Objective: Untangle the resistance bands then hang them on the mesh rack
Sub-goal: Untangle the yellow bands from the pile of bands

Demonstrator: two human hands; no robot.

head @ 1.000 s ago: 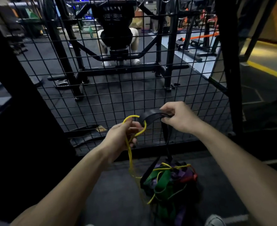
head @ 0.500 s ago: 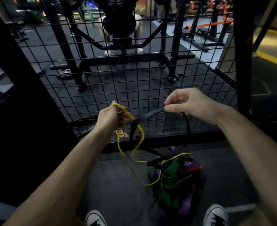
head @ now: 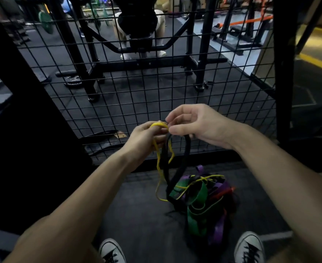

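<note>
Gym: black steel rack (head: pixel 201 54), green plate (head: pixel 46 21) on barbell, orange bar (head: pixel 251 21), rubber floor (head: pixel 156 88) seen thru mesh (head: pixel 118 103).

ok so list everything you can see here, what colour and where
yellow band: 1, yellow, thin, held up, trailing into pile
black band: 1, black, looped from right hand down to pile
band pile: 1, green, purple, red, on floor
mesh rack: 1, black, upright ahead
gym frame: 1, black, behind rack
seated person: 1, behind rack
shoes: 2, grey, bottom edge
left hand: grips yellow band
right hand: fingers pinch black band
</note>
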